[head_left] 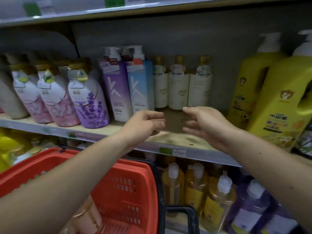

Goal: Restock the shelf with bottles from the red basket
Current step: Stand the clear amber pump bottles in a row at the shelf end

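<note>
Three white bottles with gold caps point(179, 85) stand in a row at the back of the middle shelf point(170, 139). Both my hands hover in front of them over the bare shelf board, palms facing each other with a gap between. My left hand point(146, 124) has loosely curled fingers and holds nothing. My right hand point(200, 124) has relaxed, slightly bent fingers and is also empty. The red basket point(128, 188) sits below my left forearm, and a pinkish bottle point(86, 218) lies inside it, partly hidden by the arm.
A purple pump bottle point(116, 86) and a blue pump bottle point(140, 85) stand left of the gap, with pink and lavender bottles point(89, 100) further left. Large yellow jugs point(276, 98) flank the right. Clear yellow and purple bottles point(217, 198) fill the lower shelf. The basket's black handle point(185, 210) sticks out.
</note>
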